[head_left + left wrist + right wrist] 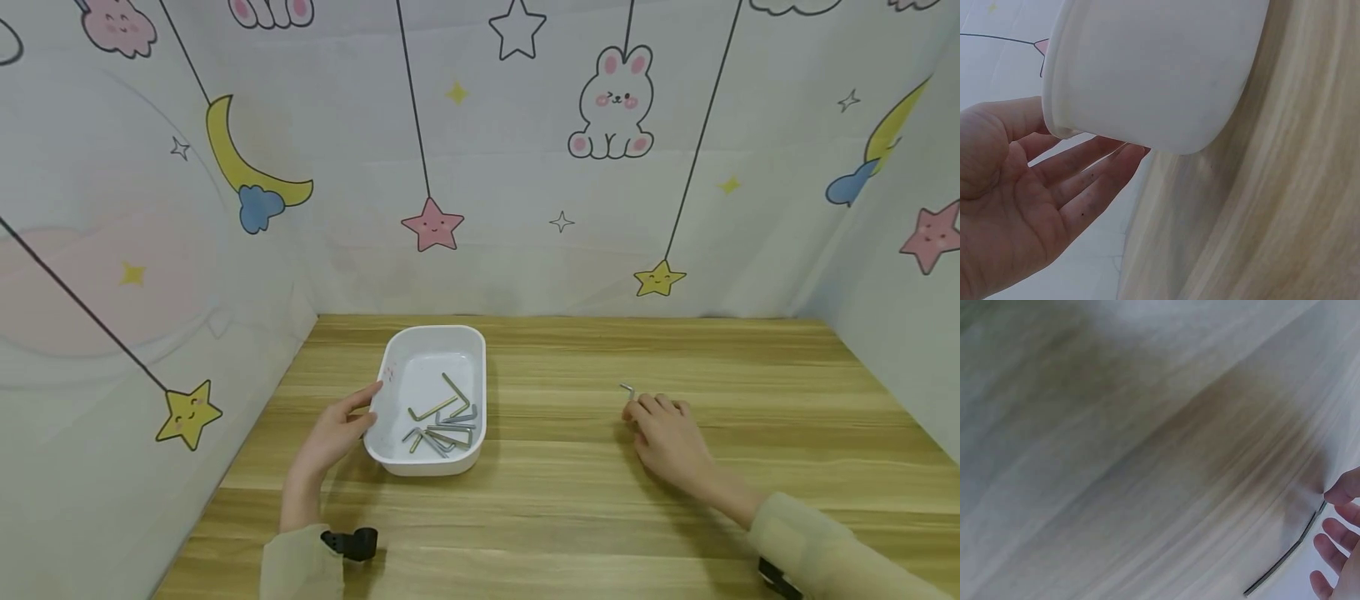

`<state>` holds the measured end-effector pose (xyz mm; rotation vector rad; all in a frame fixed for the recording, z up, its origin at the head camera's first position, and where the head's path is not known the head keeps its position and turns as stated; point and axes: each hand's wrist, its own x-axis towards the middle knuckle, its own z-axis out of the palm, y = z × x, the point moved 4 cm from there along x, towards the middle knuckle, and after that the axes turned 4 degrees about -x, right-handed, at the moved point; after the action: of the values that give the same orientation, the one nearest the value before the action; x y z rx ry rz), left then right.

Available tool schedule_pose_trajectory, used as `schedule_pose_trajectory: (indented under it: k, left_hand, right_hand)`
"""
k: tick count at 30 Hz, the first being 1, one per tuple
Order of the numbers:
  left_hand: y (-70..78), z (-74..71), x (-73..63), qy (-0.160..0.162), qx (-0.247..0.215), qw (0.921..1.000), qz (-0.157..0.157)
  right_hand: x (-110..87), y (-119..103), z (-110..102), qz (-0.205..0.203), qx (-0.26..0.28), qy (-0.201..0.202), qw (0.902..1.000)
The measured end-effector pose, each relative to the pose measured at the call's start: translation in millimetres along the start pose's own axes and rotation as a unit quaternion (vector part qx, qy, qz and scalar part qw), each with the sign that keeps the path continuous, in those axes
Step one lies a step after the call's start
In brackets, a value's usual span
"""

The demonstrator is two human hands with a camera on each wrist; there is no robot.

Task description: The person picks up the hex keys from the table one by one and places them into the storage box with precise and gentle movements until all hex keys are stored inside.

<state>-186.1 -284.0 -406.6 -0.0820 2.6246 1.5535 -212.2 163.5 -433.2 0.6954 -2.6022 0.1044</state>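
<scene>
A white tray (425, 468) stands left of centre, with several hex keys (438, 407) lying loosely inside, some brass-coloured and some silver. My left hand (333, 433) is at its left side; the fingers (1094, 181) reach along the outer wall, nearly straight, and the tips touch close under the rim. Over to the right, my right hand (670, 437) is low over the table with curled fingers. Between thumb and fingertips it pinches one end of a small silver hex key (628, 388), whose bent shaft points away from the hand. The hand hides the gripped end.
The wood-grain table (555, 517) extends between the two hands. Behind it and along both sides hangs a pale cloth (517, 275) printed with stars, moons and rabbits. A black wrist strap device (352, 544) shows at the left sleeve.
</scene>
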Motion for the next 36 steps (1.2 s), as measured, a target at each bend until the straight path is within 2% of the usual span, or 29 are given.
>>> schedule_pose_trajectory:
  k: [15,27,36]
  left_hand:
    - [-1.0,-0.1,-0.3,0.0,-0.003,1.0,-0.002]
    - [-0.7,-0.4,-0.9,-0.002,0.0,1.0,0.001]
    - [-0.5,-0.4,0.5,-0.002,0.001,1.0,0.003]
  right_hand:
    - [-0.4,25.2,0.6,0.011,-0.029,0.004,0.9995]
    - [1.7,36.1,1.4,0.025,-0.026,-0.005,0.9993]
    - [3.4,38.0,-1.4,0.034,-0.028,-0.037,0.9983]
